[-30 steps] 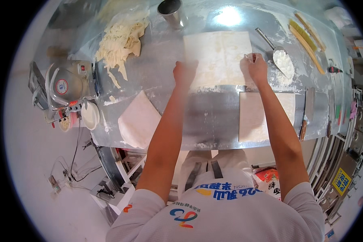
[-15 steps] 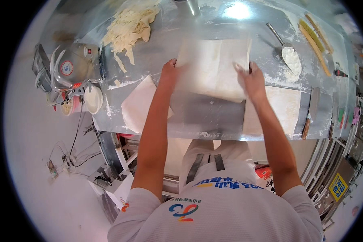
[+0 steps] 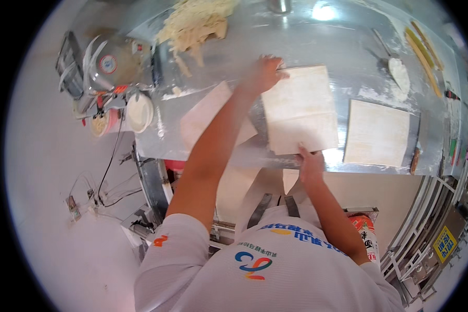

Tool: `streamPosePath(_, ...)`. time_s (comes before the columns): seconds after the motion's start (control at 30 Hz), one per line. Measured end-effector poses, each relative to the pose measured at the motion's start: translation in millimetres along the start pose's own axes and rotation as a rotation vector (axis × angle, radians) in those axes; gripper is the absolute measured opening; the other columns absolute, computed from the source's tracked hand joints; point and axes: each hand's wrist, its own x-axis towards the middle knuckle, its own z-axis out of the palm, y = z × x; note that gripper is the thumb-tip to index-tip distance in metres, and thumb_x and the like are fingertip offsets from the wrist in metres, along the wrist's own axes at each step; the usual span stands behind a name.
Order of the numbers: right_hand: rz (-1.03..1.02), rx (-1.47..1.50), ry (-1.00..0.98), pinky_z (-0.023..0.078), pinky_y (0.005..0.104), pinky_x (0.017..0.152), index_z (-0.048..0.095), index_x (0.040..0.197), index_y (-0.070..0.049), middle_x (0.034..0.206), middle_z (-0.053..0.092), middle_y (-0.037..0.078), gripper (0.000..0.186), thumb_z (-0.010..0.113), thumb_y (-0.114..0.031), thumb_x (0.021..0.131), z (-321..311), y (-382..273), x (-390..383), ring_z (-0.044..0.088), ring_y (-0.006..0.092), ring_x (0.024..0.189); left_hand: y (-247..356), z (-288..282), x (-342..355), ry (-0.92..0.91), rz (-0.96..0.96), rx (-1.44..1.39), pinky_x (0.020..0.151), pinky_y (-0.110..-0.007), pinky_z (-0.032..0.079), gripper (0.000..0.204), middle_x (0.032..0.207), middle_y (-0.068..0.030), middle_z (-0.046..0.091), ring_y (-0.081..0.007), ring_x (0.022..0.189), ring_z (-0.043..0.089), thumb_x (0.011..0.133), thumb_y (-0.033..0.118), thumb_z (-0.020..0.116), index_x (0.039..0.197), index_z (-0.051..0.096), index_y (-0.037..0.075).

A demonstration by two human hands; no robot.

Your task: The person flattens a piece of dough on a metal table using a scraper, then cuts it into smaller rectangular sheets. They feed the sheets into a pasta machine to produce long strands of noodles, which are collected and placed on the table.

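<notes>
A squarish stack of pale, floured dough sheets [image 3: 300, 106] is in front of me above the metal table, held at two sides. My left hand [image 3: 269, 74] is closed at its far left corner, the thumb lying over the edge. At the near edge, my right hand [image 3: 311, 162] pinches the sheets, thumb on top and the other fingers hidden below. Right of it lies another square stack of dough sheets [image 3: 377, 132]. A further dough sheet [image 3: 205, 114] rests at the left, partly covered by my left forearm.
Dough scraps [image 3: 197, 26] are heaped at the far left, near a machine [image 3: 117, 62] and a white tub [image 3: 139, 112]. A scoop of flour [image 3: 399, 75], a brush [image 3: 421, 57] and a knife [image 3: 417, 148] lie at the right. A metal container [image 3: 281, 5] stands at the back.
The stack has turned and come nearer. My left hand has moved from its left side to the far corner, my right hand from its right side to the near edge.
</notes>
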Motion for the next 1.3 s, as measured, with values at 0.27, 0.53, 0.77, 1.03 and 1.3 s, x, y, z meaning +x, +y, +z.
streamPosePath(0.27,-0.327,-0.533,-0.208,0.052,0.0345,0.072,0.061,0.111,0.007,0.088,0.066,0.01,0.025,0.07,-0.008,0.092,74,16,-55,0.064,0.0245,0.079,-160,-24,-261,0.429,-0.795,0.247,0.103,-0.054,0.045,0.063,0.113,-0.0275,0.066,-0.045,0.114,0.06,0.081,0.037,0.084,0.119,0.061,-0.008)
streamPosePath(0.53,-0.929,-1.103,-0.015,0.047,0.0515,0.097,0.063,0.117,-0.003,0.1,0.069,0.02,0.034,0.075,-0.01,0.086,183,57,9,0.061,0.0443,0.105,-196,-32,-320,0.384,-1.129,0.095,0.084,-0.042,0.056,0.064,0.107,-0.0217,0.072,-0.0342,0.094,0.071,0.074,0.035,0.092,0.112,0.062,-0.007)
streamPosePath(0.77,-0.726,-0.964,-0.25,0.051,0.0527,0.085,0.063,0.108,-0.004,0.101,0.069,0.023,0.022,0.069,-0.008,0.087,191,46,11,0.066,0.0435,0.1,-166,-74,-318,0.367,-0.951,-0.727,0.069,-0.03,0.051,0.035,0.1,-0.0088,0.071,-0.0159,0.08,0.066,0.087,0.004,0.079,0.118,0.061,0.0)
streamPosePath(1.03,-0.781,-0.81,-0.491,0.056,0.034,0.074,0.066,0.116,-0.002,0.092,0.074,0.016,0.026,0.065,-0.002,0.09,133,-107,10,0.072,0.0191,0.083,11,-80,-308,0.508,-0.768,-1.37,0.082,-0.031,0.056,0.04,0.11,-0.0113,0.071,-0.0172,0.095,0.068,0.089,0.005,0.08,0.122,0.06,-0.002)
streamPosePath(1.3,-0.738,-1.226,-0.74,0.052,0.0346,0.071,0.063,0.119,0.001,0.099,0.071,0.013,0.022,0.061,-0.002,0.098,105,-217,116,0.062,0.0176,0.077,147,86,-237,0.242,-0.997,-1.601,0.082,-0.035,0.064,0.047,0.119,-0.0135,0.068,-0.023,0.099,0.071,0.089,-0.002,0.078,0.13,0.054,-0.002)
